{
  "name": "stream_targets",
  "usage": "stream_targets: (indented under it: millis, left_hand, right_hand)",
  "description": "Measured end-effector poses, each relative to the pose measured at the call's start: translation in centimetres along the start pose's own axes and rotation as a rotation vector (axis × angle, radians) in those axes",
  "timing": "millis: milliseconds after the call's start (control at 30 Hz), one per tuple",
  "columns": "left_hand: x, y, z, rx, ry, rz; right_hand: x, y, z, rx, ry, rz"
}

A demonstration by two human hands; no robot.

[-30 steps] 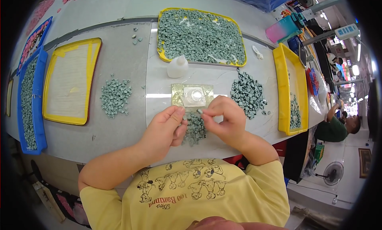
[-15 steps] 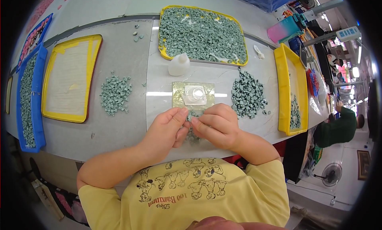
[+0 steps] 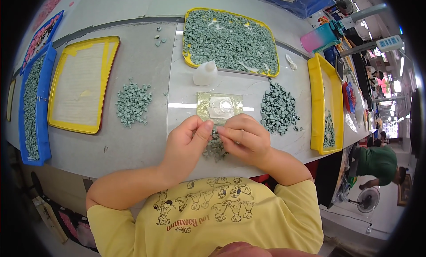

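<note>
As they angle inward, the left hand (image 3: 187, 140) and right hand (image 3: 245, 138) pinch closed, any hold unclear.

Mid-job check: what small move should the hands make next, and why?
I'd probably ease the right hand gently toward the left hand: they nearly meet over the small pile of green pieces, and whatever sits between them is mostly hidden, so a small, slow move seems safest.
</note>
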State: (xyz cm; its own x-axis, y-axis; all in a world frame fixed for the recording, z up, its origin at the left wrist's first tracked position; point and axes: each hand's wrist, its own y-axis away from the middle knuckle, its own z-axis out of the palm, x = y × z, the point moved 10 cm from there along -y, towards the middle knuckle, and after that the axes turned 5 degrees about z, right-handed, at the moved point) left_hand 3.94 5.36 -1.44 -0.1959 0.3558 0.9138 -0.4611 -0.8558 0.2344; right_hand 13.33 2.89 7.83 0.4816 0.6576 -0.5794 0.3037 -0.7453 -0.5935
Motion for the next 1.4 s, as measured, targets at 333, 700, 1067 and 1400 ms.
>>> stream_targets:
  millis: [333,700,1067,1400]
  left_hand:
    - [1.3,-0.9,0.9,0.012,-0.23,0.105]
    - [-1.4,-1.7,3.4,-0.116,-0.128,-0.123]
    - [-2.1,-2.8,4.9,-0.037,0.339,-0.267]
    - [-2.2,-0.6,4.9,-0.22,0.253,-0.315]
  right_hand:
    - [-0.1,-0.3,-1.4,-0.041,0.021,-0.011]
    - [9.8,3.5,-7.9,-0.619,0.504,0.602]
    - [10.4,3.9,-7.8,-0.566,0.507,0.58]
    - [3.2,-0.2,-3.3,-0.242,-0.065,0.376]
